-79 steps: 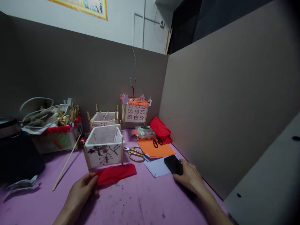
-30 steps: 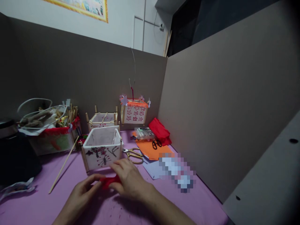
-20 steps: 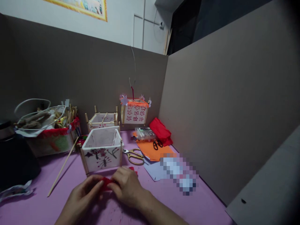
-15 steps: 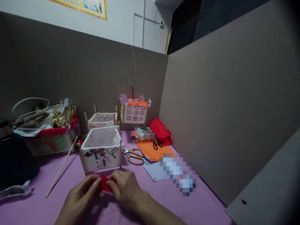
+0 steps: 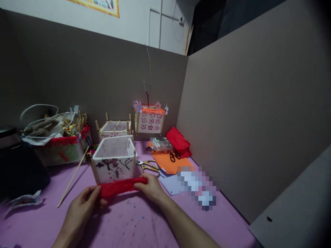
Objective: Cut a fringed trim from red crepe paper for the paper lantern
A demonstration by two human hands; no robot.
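Between my two hands a strip of red crepe paper (image 5: 119, 187) is stretched out, slightly creased. My left hand (image 5: 86, 203) pinches its left end, thumb on top. At the other end my right hand (image 5: 150, 187) grips it between thumb and fingers. Just behind the strip stands a white square lantern box (image 5: 113, 170) with dark branches and red dots painted on its front and wooden sticks at its corners. Gold-handled scissors (image 5: 150, 167) lie to the right of this box, close behind my right hand.
A star-patterned lantern (image 5: 150, 122) hangs from a wire at the back. Another stick-framed box (image 5: 115, 127) stands behind the painted one. Orange paper (image 5: 170, 163), small black scissors (image 5: 175, 157) and folded red paper (image 5: 178, 142) lie right. A filled basket (image 5: 59, 151) and thin stick (image 5: 73, 177) are left.
My hands have moved apart, my right hand going rightward and away from me. The red paper, bunched small between my fingers before, is now spread into a long strip. The view has shifted slightly.
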